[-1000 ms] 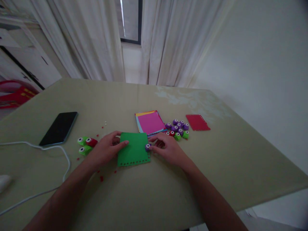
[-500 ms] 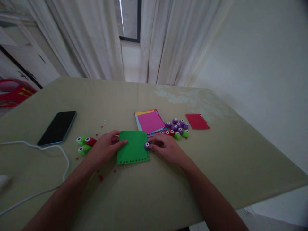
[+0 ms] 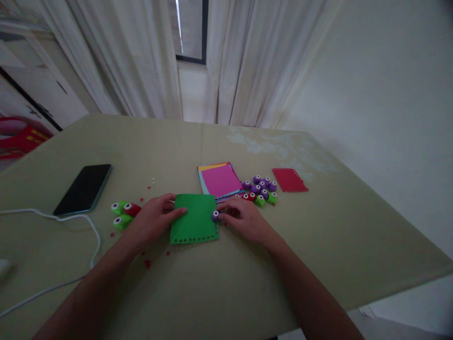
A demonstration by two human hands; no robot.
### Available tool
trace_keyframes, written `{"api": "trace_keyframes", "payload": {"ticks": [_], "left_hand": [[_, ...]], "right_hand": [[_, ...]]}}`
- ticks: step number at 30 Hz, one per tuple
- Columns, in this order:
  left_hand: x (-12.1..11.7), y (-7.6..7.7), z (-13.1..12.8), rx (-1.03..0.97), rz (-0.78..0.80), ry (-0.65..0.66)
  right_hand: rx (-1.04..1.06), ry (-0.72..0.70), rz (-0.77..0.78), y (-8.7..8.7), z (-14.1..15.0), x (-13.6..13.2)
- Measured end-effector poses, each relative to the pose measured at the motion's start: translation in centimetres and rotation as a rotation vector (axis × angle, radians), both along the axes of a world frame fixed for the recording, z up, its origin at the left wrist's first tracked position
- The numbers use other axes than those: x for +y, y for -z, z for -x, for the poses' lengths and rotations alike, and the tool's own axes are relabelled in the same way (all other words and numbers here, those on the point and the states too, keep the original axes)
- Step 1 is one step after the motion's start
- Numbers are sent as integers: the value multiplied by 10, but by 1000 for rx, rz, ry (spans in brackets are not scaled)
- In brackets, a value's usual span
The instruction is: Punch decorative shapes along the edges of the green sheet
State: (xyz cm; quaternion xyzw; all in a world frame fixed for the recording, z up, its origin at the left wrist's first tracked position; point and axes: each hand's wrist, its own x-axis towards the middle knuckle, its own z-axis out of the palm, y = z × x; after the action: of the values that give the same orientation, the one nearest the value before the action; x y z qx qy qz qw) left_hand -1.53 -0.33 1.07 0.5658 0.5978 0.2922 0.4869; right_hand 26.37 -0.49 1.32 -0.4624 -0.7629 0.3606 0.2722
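A green sheet (image 3: 194, 217) is held a little above the table, with round holes punched along its bottom edge and the lower part of its right edge. My left hand (image 3: 158, 215) grips its left side, thumb on top and fingers partly hidden underneath. At the right edge sits a small purple hole punch (image 3: 215, 216) with an eye-like button. My right hand (image 3: 244, 218) is closed on that punch, thumb and fingers around its right side.
Purple, red and green punches (image 3: 262, 186) cluster to the right, beside a stack of coloured sheets (image 3: 222, 180) and a red sheet (image 3: 290, 180) with holed edges. Left lie green and red punches (image 3: 122, 221), a tablet (image 3: 84, 190), a white cable (image 3: 95, 231) and red paper dots (image 3: 147, 264).
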Motion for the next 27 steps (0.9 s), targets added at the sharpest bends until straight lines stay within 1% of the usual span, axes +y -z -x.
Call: {"api": "trace_keyframes", "payload": {"ticks": [4,7,11,18,27], "left_hand": [[0,1,1,47,-18,-20],[0,-1,0,70,-24,-29],[-1,-4,-1,76,-26,-23],[0,-2,0,61,-28,-21],[0,-2,0,52,-49,-8]], "right_hand": [[-7,-5,-2,0,0,0],[-7,-8,6,1,-1,0],[4,-15,-7,0,-1,0],[5,-10,5,-2,0,0],[10,-9,11,1,-1,0]]}}
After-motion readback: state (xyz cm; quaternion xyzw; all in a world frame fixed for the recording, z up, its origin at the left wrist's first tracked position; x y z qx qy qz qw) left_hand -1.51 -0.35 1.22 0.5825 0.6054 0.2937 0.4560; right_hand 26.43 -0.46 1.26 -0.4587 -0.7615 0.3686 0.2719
